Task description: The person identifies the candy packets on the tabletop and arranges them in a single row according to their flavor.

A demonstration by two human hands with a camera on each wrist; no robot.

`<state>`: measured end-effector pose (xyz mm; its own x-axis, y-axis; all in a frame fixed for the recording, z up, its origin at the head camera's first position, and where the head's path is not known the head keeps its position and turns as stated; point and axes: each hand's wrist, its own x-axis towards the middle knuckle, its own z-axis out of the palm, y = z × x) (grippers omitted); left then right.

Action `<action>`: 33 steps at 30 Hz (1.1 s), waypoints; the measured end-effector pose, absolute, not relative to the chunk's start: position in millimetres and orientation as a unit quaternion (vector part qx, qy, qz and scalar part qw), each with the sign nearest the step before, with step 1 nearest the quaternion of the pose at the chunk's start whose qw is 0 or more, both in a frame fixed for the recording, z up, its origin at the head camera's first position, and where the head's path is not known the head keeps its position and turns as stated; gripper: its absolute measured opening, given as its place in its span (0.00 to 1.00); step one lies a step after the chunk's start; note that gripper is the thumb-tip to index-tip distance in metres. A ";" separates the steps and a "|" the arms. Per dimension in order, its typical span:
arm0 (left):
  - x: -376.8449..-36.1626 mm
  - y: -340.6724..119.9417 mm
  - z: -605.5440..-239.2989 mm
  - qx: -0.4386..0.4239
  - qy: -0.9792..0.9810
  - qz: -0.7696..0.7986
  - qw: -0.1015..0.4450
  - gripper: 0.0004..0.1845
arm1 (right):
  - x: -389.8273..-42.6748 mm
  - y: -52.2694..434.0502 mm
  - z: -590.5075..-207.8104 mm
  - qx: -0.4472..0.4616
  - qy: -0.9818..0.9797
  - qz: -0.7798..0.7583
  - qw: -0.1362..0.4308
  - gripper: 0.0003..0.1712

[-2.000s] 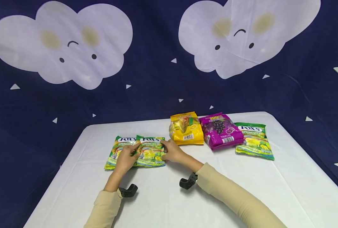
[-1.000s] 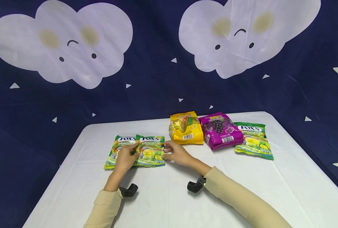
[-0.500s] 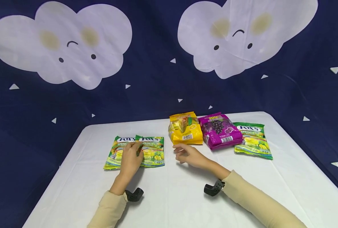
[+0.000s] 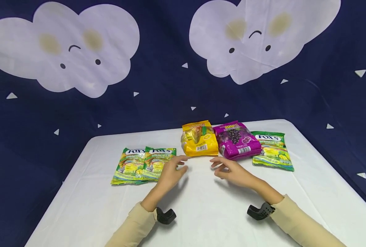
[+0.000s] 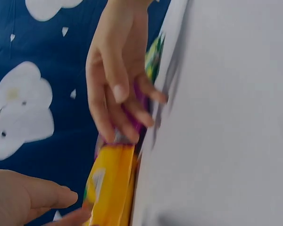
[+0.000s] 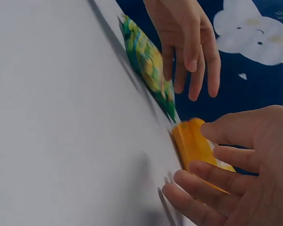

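My left hand (image 4: 170, 173) hovers over the table just right of two green Fox's candy bags, its fingers loosely bent around nothing. The right-hand bag of the pair (image 4: 155, 166) overlaps the edge of the left one (image 4: 128, 168). Across a gap, my right hand (image 4: 233, 172) hangs in front of a purple grape candy bag (image 4: 236, 140), fingers relaxed and holding nothing. A yellow candy bag (image 4: 199, 139) lies between and beyond the two hands. In the right wrist view my right hand (image 6: 240, 169) has its fingers spread, with the yellow bag (image 6: 193, 141) behind them.
Another green Fox's bag (image 4: 272, 151) lies at the right, partly under the purple bag's edge. All bags rest on a white-covered table (image 4: 201, 212). A dark blue cloth with clouds (image 4: 161, 68) hangs behind the table's far edge.
My right hand has let go of the green bag's right side and moved right. My left hand has lifted off the bags and shifted right. The bags stay in place.
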<state>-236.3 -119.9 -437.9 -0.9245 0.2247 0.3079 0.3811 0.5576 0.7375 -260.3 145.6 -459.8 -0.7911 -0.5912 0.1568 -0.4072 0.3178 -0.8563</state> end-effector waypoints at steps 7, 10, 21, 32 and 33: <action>-238.3 -71.8 -439.6 -0.225 -0.846 -0.483 -0.002 0.17 | -250.4 173.0 -461.9 -0.281 0.824 -0.485 0.086 0.25; -239.3 -51.4 -442.5 -0.228 -0.842 -0.488 -0.034 0.16 | -245.1 185.2 -460.9 -0.266 0.819 -0.500 0.094 0.25; -250.1 8.9 -453.2 -0.209 -0.815 -0.529 -0.114 0.15 | -239.9 239.1 -450.8 -0.204 0.830 -0.515 0.072 0.26; -258.2 60.3 -467.0 -0.152 -0.779 -0.599 -0.106 0.16 | -246.9 291.4 -446.6 -0.162 0.836 -0.524 -0.028 0.26; -258.5 63.6 -467.9 -0.145 -0.777 -0.604 -0.105 0.16 | -247.1 296.0 -446.6 -0.151 0.842 -0.516 -0.043 0.26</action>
<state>-258.5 63.6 -467.9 -0.9356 0.3530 0.0117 0.0983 0.2283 0.9686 -247.1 296.0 -446.6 -0.9507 -0.2104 0.2280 -0.2987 0.4221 -0.8559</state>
